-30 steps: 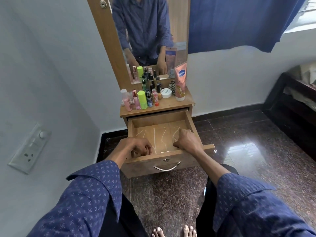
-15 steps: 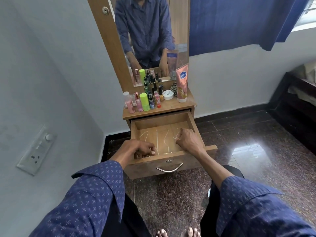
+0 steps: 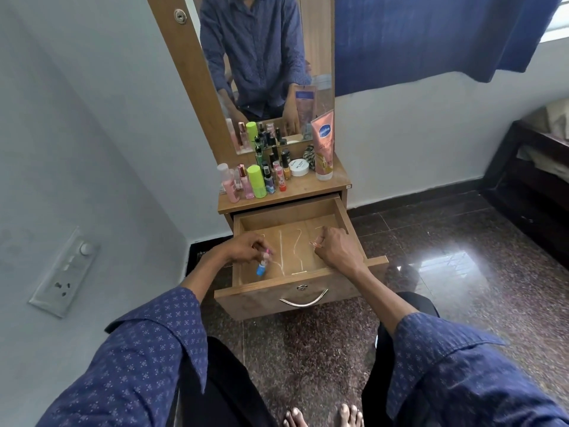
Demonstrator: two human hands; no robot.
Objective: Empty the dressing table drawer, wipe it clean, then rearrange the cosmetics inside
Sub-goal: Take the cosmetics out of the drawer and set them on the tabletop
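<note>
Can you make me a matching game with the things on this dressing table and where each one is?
Things:
1. small blue bottle
2. pink lotion tube
3. round white jar
4. metal handle

Places:
A. on the front of the open drawer
B. on the tabletop, just left of the pink tube
C. in the left hand, over the drawer
D. standing at the tabletop's right end, by the mirror

Pairs: 1-C, 2-D, 3-B, 4-A
</note>
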